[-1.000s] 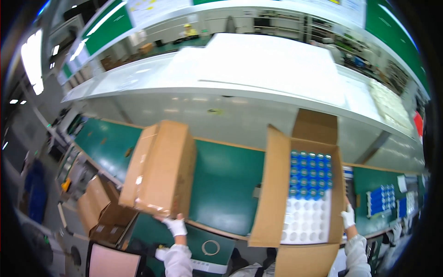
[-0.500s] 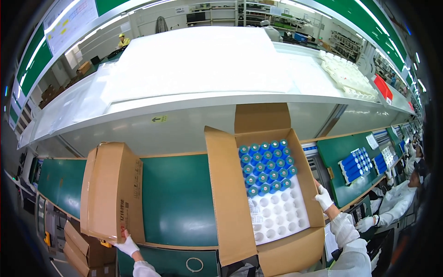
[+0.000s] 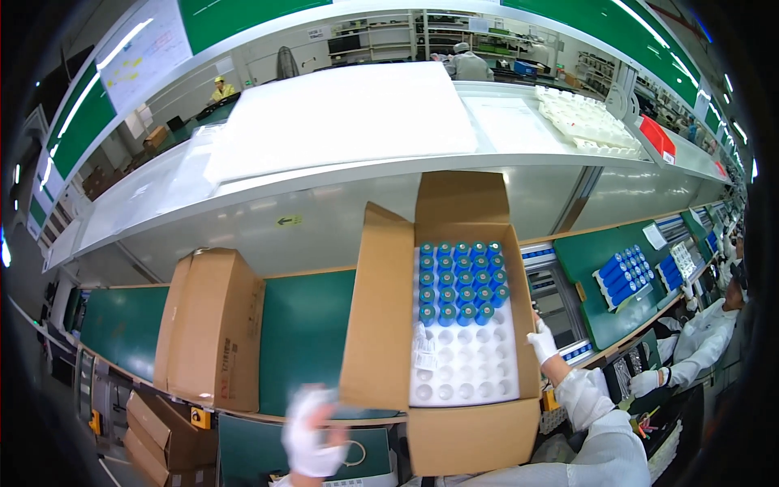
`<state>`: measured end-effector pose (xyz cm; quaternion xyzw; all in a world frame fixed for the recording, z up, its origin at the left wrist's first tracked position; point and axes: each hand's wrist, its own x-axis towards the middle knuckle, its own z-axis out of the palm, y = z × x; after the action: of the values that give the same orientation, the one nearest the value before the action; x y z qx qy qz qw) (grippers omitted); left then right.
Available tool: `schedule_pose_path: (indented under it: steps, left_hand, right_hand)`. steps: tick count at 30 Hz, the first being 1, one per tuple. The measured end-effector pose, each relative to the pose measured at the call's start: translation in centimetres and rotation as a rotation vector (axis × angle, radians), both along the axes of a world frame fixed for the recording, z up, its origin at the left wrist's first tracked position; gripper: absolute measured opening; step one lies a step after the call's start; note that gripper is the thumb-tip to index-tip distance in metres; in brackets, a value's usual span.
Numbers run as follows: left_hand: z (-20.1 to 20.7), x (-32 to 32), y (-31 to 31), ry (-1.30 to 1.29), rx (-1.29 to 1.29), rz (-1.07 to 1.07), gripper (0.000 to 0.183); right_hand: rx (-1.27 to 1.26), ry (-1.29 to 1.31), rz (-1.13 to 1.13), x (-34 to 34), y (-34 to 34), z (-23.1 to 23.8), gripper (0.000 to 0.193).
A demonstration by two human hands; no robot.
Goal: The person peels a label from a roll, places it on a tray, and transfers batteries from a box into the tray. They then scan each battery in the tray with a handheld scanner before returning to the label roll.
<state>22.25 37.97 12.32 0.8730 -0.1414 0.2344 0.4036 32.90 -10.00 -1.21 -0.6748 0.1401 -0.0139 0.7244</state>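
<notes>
At right, the right hand (image 3: 544, 341), grip unclear, seemingly steadies an open carton (image 3: 379, 312); the blurred left hand (image 3: 313, 442), also unclear, next needs purchase.

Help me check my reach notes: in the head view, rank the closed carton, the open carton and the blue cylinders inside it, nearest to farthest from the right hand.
1. Open carton: its right wall is at the right hand.
2. Blue cylinders: inside, toward the carton's far end.
3. Closed carton: well off to the left.
</notes>
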Motion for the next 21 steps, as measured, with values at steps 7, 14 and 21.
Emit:
schedule_pose_path:
  steps: [7,14,21]
  left_hand:
    - [-3.8,2.8,-13.4,0.641,0.676,-0.394,0.075]
    - [-9.8,2.8,-10.1,0.280,0.659,0.079,0.038]
    - [-9.7,5.9,-3.4,0.267,0.804,0.137,0.033]
  right_hand:
    - [-0.892,-0.208,0.014,-5.2,10.5,-7.1,0.086]
    - [-1.264,-0.840,-0.104,2.8,5.8,6.1,0.033]
    - [-1.601,0.083,0.205,11.7,0.9,9.4,0.058]
